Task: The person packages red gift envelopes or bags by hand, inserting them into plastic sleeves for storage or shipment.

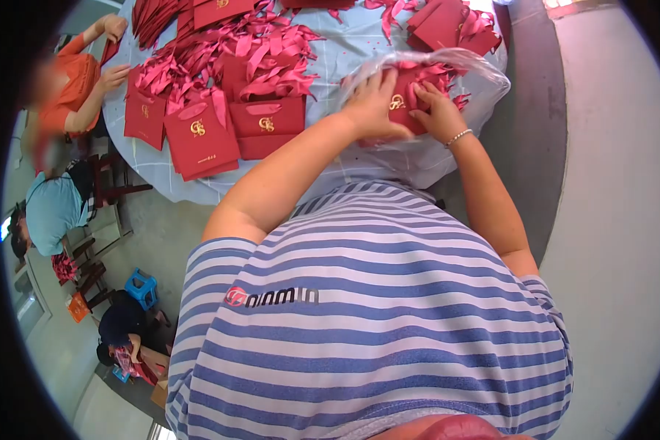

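A stack of red gift bags (405, 105) with gold lettering and pink ribbons sits inside a clear plastic bag (484, 77) at the table's near right edge. My left hand (374, 106) grips the left side of the stack, its thumb toward me and its fingers reaching up the side. From the right, my right hand (438, 114), with a beaded bracelet at the wrist, holds the same stack, fingers bent by the ribbons. Some fingertips are hidden among plastic and ribbon. More red gift bags (198, 136) lie in overlapping piles left of my hands.
A pale blue checked cloth covers the round table (337, 44). Another pile of red bags (447, 29) lies at the far right. At left, a person in orange (70, 88) handles a red piece. Other people sit lower left, near a blue stool (141, 287).
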### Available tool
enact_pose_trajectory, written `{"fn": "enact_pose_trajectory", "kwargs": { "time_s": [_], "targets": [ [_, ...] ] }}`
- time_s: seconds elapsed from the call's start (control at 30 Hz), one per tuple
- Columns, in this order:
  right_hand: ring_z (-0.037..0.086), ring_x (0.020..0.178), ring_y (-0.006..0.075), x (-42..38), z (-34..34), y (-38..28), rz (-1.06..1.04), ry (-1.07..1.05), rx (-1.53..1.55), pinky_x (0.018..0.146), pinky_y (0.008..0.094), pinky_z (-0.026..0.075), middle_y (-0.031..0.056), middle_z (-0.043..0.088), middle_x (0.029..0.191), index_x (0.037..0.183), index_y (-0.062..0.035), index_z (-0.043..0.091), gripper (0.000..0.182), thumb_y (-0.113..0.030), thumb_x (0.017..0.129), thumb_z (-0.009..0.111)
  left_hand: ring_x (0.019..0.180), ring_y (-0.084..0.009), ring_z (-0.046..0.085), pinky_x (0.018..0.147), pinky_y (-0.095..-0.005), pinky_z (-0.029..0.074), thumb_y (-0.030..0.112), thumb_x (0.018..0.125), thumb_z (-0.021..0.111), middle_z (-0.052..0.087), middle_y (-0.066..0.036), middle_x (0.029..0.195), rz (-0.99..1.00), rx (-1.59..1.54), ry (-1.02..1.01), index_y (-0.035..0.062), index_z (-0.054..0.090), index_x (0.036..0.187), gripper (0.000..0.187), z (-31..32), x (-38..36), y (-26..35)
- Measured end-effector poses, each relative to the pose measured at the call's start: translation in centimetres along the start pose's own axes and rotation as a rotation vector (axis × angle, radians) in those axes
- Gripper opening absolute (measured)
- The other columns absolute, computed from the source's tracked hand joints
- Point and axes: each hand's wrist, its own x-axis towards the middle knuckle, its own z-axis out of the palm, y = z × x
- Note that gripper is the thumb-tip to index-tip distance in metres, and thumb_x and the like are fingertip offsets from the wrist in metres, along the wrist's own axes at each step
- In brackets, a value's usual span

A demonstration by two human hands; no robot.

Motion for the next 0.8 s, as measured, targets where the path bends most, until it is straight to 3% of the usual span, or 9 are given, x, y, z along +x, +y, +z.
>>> {"fn": "enact_pose_trajectory", "kwargs": {
  "time_s": [0.1,0.13,0.23,0.27,0.33,0.5,0.6,0.7,0.8],
  "targets": [
    [0.048,0.126,0.0363,-0.1,0.1,0.1,0.034,0.019,0.044,0.104,0.0368,0.042,0.0237,0.042,0.143,0.134,-0.008,0.053,0.062,-0.016,0.076,0.075,0.126,-0.0452,0.039,0.106,-0.0475,0.032,0.042,0.065,0.082,0.043,-0.031,0.132,-0.134,-0.135,0.342,-0.0147,0.028,0.132,0.104,0.9,-1.8,-1.6],
    [0.049,0.126,0.0356,-0.1,0.0,0.1,0.06,0.014,0.065,0.103,0.0366,0.042,0.0233,0.042,0.143,0.133,-0.0087,0.053,0.062,-0.016,0.076,0.076,0.126,-0.0452,0.039,0.106,-0.0475,0.032,0.042,0.065,0.082,0.043,-0.031,0.132,-0.136,-0.129,0.341,-0.0147,0.028,0.132,0.104,0.9,-2.5,-2.1],
    [0.05,0.125,0.0347,0.1,0.4,1.0,0.057,0.035,0.112,0.102,0.0353,0.043,0.0227,0.045,0.141,0.135,-0.0111,0.051,0.067,-0.013,0.074,0.078,0.115,-0.0407,0.052,0.099,-0.0424,0.041,0.037,0.068,0.08,0.05,-0.032,0.125,-0.544,-0.567,0.249,-0.0142,0.036,0.128,0.09,1.6,-4.2,-3.6],
    [0.051,0.125,0.0344,0.1,0.3,0.9,0.054,0.027,0.139,0.101,0.0349,0.043,0.0222,0.047,0.139,0.138,-0.0116,0.048,0.071,-0.012,0.073,0.078,0.115,-0.0407,0.052,0.099,-0.0424,0.041,0.037,0.068,0.08,0.05,-0.032,0.125,-0.544,-0.568,0.251,-0.0142,0.036,0.128,0.09,1.4,-4.3,-3.9],
    [0.053,0.123,0.0336,0.3,-0.3,0.9,0.113,-0.012,0.168,0.101,0.035,0.043,0.0218,0.05,0.136,0.14,-0.0098,0.043,0.076,-0.012,0.072,0.079,0.115,-0.0401,0.054,0.099,-0.0415,0.043,0.037,0.07,0.079,0.051,-0.031,0.126,-0.518,-0.551,-0.039,-0.0136,0.04,0.125,0.085,1.1,-4.4,-4.5],
    [0.057,0.116,0.0336,1.0,0.2,2.5,0.058,0.049,0.224,0.098,0.0358,0.045,0.0222,0.058,0.125,0.141,-0.0037,0.033,0.087,-0.012,0.069,0.081,0.117,-0.0388,0.053,0.101,-0.0405,0.043,0.041,0.073,0.076,0.05,-0.031,0.126,-0.524,-0.591,0.011,-0.0134,0.04,0.126,0.085,1.5,-3.4,-2.8],
    [0.051,0.121,0.0374,1.4,-0.6,1.5,0.156,-0.072,0.289,0.102,0.0389,0.042,0.0252,0.05,0.132,0.138,0.0006,0.038,0.085,-0.019,0.067,0.081,0.119,-0.0395,0.051,0.101,-0.0407,0.043,0.042,0.074,0.075,0.047,-0.031,0.129,-0.609,-0.514,0.031,-0.0136,0.037,0.128,0.087,2.1,-2.5,-2.0],
    [0.035,0.131,0.0427,2.4,-0.1,0.5,0.256,-0.148,-0.176,0.108,0.0433,0.032,0.0259,0.028,0.146,0.136,0.0024,0.042,0.086,-0.034,0.065,0.074,0.121,-0.0407,0.049,0.101,-0.0406,0.043,0.042,0.075,0.074,0.044,-0.032,0.132,-0.7,-0.46,0.022,-0.0143,0.033,0.13,0.089,1.9,-2.1,-1.4],
    [0.04,0.128,0.0395,2.6,1.2,0.6,0.233,-0.002,-0.203,0.106,0.0403,0.036,0.0251,0.034,0.142,0.138,0.0015,0.039,0.083,-0.027,0.068,0.073,0.122,-0.0415,0.047,0.102,-0.0409,0.042,0.043,0.075,0.075,0.042,-0.032,0.132,-0.738,-0.489,0.044,-0.0157,0.03,0.131,0.093,2.0,-2.0,-1.2]
  ]
}}
